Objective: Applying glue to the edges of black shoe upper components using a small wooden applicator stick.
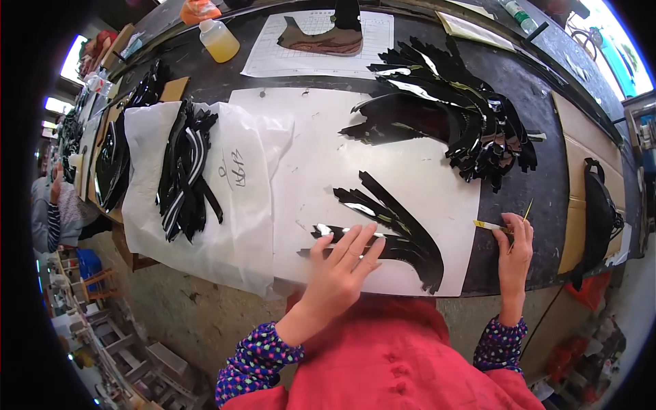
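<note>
My left hand rests with its fingers stretched out and apart over glossy black curved strips, which fan out on a white sheet. Its fingertips touch the nearer strips, and white glare breaks up their surface there. At the sheet's right edge, my right hand is closed in a pinch on a thin yellow strip that points left. A slender yellowish stick juts up from the same fingers; whether the two are one tool I cannot tell.
A big heap of glossy black pieces lies at the back right. More black strips sit on translucent white sheeting to the left. Behind stand a bottle of yellow liquid and a printed sheet. Cardboard lies far right.
</note>
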`<action>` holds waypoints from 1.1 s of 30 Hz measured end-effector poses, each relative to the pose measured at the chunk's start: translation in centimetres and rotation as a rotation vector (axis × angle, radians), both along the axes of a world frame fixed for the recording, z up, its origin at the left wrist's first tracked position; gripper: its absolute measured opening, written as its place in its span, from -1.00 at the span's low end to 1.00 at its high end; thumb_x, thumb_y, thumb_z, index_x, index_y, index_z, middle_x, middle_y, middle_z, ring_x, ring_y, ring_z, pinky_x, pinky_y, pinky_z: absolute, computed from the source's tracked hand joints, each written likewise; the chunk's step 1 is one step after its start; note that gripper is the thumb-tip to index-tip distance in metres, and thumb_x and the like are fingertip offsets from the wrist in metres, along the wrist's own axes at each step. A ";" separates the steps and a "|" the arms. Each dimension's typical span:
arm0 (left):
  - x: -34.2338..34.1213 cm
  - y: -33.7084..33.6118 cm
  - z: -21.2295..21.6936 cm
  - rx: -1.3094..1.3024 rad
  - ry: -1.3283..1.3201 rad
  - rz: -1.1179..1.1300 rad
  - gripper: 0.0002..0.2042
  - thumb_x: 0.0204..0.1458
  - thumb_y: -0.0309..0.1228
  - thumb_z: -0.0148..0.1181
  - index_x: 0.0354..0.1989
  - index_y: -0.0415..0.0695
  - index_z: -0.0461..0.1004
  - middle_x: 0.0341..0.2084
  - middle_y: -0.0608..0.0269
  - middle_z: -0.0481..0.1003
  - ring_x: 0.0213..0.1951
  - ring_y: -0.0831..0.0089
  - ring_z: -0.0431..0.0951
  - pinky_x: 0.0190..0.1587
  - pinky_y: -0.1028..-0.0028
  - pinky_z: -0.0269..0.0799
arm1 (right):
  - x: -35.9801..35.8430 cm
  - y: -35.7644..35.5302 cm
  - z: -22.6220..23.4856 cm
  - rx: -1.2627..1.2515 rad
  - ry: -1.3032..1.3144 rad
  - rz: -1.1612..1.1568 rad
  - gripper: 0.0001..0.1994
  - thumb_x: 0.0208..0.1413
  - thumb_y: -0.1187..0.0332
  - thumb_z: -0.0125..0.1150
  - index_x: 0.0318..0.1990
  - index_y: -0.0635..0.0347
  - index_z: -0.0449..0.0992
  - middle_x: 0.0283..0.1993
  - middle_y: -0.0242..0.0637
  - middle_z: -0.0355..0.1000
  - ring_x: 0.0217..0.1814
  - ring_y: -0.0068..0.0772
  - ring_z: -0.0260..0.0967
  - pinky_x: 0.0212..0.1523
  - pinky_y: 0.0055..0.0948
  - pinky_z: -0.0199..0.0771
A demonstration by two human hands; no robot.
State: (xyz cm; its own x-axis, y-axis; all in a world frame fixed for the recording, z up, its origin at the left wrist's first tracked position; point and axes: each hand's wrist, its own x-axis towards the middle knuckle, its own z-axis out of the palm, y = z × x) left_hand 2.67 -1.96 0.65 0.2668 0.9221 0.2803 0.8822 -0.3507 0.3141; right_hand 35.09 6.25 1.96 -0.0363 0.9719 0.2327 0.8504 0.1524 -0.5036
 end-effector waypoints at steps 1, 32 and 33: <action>0.0 0.0 0.3 0.024 -0.040 0.005 -0.50 0.07 -0.32 0.33 0.23 -0.05 0.47 0.26 0.25 0.42 0.30 0.23 0.38 0.35 0.12 0.02 | 0.1 0.1 0.1 -0.009 -0.006 -0.003 -0.71 0.09 0.62 0.28 -0.02 0.27 0.50 -0.05 -0.15 0.45 0.02 -0.08 0.38 0.08 -0.19 0.39; -2.2 3.9 0.1 -0.033 -0.135 0.058 -0.58 0.13 -0.40 0.23 0.20 -0.12 0.50 0.20 0.23 0.44 0.10 0.29 0.46 0.25 0.25 0.25 | -17.1 3.0 -0.1 -0.091 0.341 0.547 -0.67 0.16 0.70 0.14 0.08 0.28 0.44 -0.10 -0.04 0.35 -0.10 0.06 0.45 -0.13 -0.17 0.56; -2.3 4.1 0.1 -0.035 -0.136 0.059 -0.58 0.13 -0.40 0.23 0.20 -0.12 0.50 0.20 0.23 0.44 0.10 0.29 0.46 0.25 0.25 0.25 | -17.0 3.0 -0.1 -0.094 0.340 0.548 -0.67 0.16 0.70 0.14 0.08 0.28 0.44 -0.10 -0.04 0.35 -0.10 0.06 0.45 -0.13 -0.17 0.56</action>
